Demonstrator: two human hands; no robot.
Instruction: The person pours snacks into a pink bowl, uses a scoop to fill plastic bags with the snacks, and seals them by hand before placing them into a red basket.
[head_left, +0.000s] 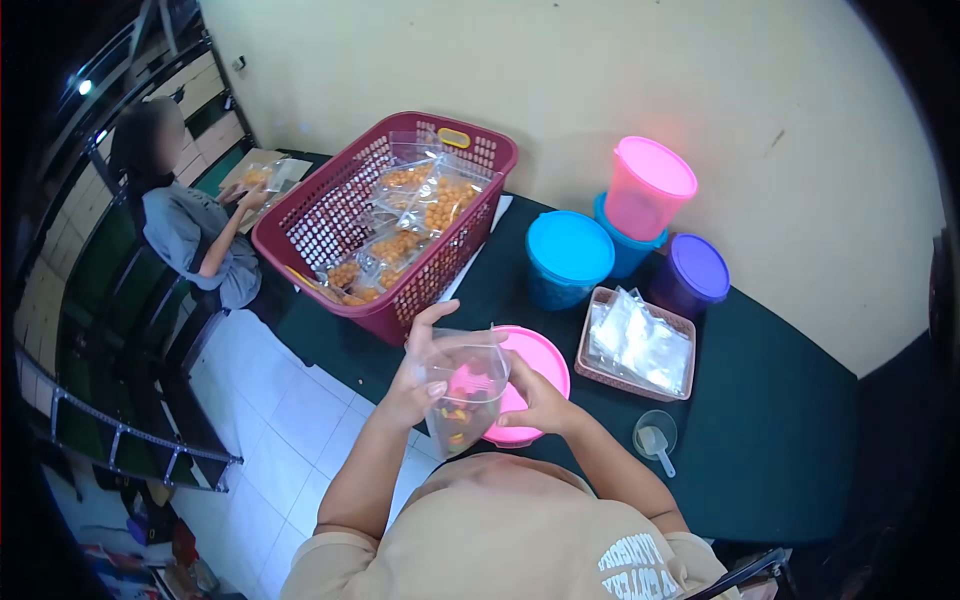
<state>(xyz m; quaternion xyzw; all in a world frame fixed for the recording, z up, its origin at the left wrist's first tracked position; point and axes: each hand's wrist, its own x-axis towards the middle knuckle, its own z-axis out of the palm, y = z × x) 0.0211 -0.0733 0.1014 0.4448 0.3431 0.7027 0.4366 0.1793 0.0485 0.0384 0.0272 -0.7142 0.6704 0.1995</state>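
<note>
Left hand (pixel 405 392) and right hand (pixel 540 400) are gripping a clear plastic bag (pixel 462 400), only partly filled, near centre, while clear bags of orange pieces (pixel 448 205) are lying in a perforated maroon plastic basket (pixel 345 190), far left.

The green table (pixel 780 440) bears basket (pixel 400 308), tubs (pixel 565 270), tray (pixel 630 380) and, apparently, a cup (pixel 642 422).
</note>
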